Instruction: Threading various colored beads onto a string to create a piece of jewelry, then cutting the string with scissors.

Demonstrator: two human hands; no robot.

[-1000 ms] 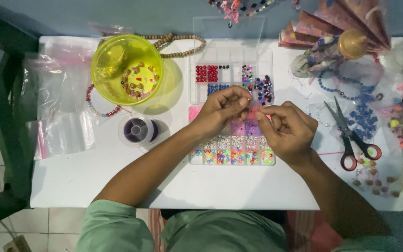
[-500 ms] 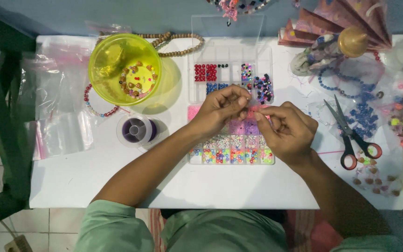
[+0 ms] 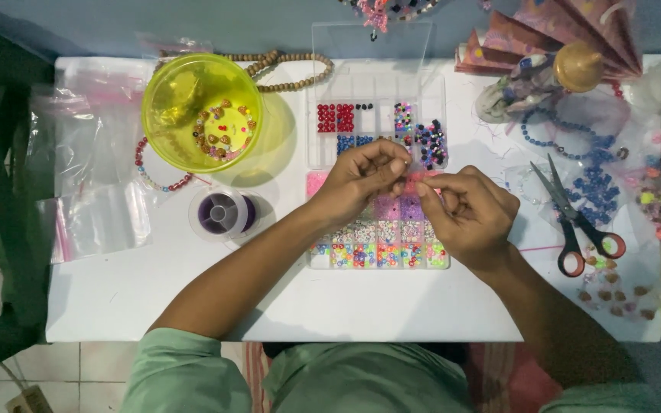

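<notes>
Hardly anything has moved since the earlier frame: both hands hover at the same spot above the bead organizer box (image 3: 380, 164), fingertips nearly meeting. Over the middle of the box, the left hand (image 3: 361, 183) has its thumb and forefinger pressed together, pinching something too small to make out. Just right of it, the right hand (image 3: 468, 214) curls its fingers inward, thumb against forefinger; a thin pink cord (image 3: 538, 248) trails from under it toward the right. Whether a bead sits between the fingertips cannot be told. Lying on the white table (image 3: 361, 306), the box shows red, blue and mixed beads in its far compartments and bright multicoloured ones along its near edge. Left of it stand a yellow bowl (image 3: 193, 107) and a spool (image 3: 222, 213). Scissors (image 3: 575, 222) lie to the right.
</notes>
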